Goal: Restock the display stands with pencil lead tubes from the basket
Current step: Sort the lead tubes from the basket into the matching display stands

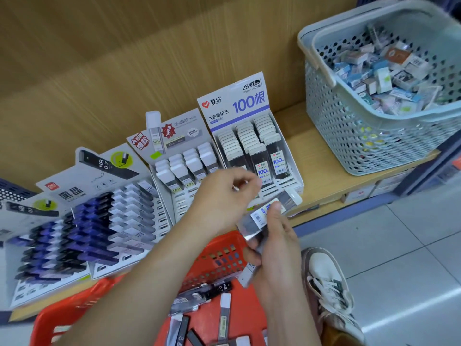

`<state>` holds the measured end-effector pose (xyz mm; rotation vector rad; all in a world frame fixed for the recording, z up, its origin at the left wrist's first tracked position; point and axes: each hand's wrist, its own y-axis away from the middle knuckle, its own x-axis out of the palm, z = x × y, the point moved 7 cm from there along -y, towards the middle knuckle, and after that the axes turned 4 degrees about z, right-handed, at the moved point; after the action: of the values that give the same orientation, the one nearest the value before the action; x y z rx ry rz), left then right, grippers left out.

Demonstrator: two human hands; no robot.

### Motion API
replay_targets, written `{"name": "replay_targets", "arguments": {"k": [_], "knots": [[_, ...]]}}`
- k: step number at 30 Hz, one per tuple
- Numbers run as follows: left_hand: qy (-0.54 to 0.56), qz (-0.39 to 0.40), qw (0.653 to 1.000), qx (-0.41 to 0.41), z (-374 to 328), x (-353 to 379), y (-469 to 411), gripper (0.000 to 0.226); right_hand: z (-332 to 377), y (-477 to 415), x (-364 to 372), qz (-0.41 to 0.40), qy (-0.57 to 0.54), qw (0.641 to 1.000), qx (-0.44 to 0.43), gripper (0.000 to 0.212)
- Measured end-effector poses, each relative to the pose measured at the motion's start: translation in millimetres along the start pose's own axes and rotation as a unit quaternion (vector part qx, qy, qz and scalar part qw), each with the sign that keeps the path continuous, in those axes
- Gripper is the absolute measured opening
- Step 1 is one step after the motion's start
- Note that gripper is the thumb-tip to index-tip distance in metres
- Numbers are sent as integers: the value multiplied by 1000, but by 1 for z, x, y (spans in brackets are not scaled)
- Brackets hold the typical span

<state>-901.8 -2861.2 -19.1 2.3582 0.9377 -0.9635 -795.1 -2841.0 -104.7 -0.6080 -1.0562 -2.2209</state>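
Observation:
A red basket [219, 255] sits low at the front with several loose pencil lead tubes [199, 295] in it. My right hand [274, 248] grips a bunch of lead tubes [267, 216] above the basket, white caps pointing up right. My left hand [224, 196] hovers in front of the display stands with fingers curled; whether it pinches anything is blurred. On the wooden shelf stand several cardboard stands: a blue-and-white "100" stand [252, 143], a grey stand [184, 158], and two stands of dark and purple tubes [112, 216].
A pale blue-grey perforated basket [349, 126] full of small boxed items stands on the shelf [324, 156] at the right. My shoe [329, 285] rests on the tiled floor at the lower right. A wooden back panel rises behind the stands.

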Motion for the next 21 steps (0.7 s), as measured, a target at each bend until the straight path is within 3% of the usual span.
{"name": "replay_targets", "arguments": {"k": [6,11,14,17,19,21], "knots": [[261,78,954,-122,26,-1,31,11,-2,12,21,143,133,980,38,23],[203,132,960,-138,30,-26,28,21,0,9,24,168,217,962,7,29],[148,114,977,-103,19,-39,18,26,2,5,17,97,185,978,-11,27],[174,-13,982,-65,12,-61,2,25,5,0,-5,-11,72,997,-3,9],[144,-85,985,-31,11,-71,-8,22,10,-2,-18,-62,-28,998,2,17],[68,-111,992,0,10,-67,-17,21,11,-3,-26,-97,-92,991,-3,27]]}}
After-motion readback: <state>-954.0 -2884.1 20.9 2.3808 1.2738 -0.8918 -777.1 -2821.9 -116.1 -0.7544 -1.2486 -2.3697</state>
